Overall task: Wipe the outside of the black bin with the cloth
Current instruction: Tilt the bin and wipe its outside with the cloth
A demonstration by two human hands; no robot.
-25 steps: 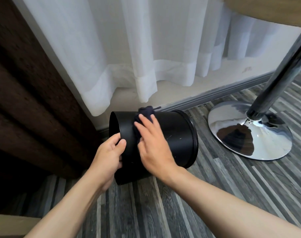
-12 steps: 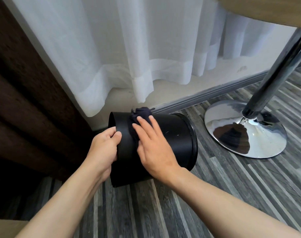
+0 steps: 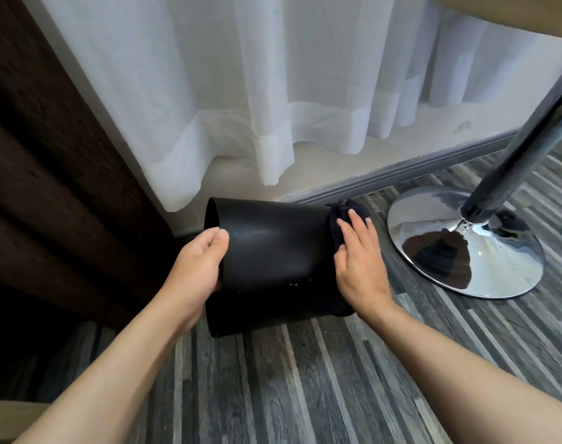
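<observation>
The black bin (image 3: 273, 257) lies on its side on the grey wood-pattern floor, its open rim pointing left. My left hand (image 3: 198, 264) grips that left rim, thumb on the outer wall and fingers hidden inside. A dark navy cloth (image 3: 343, 216) is bunched at the bin's right end. My right hand (image 3: 358, 261) lies flat on the cloth, pressing it against the bin's side near the base. The underside of the bin is hidden.
A chrome table base (image 3: 465, 245) with a slanted pole (image 3: 523, 149) stands close on the right. A white sheer curtain (image 3: 273, 91) hangs behind the bin above a grey skirting board (image 3: 401, 177). A dark brown curtain (image 3: 49, 187) fills the left.
My right hand has slid the cloth from the left part of the bin's side across to its right end. My left hand keeps hold of the rim.
</observation>
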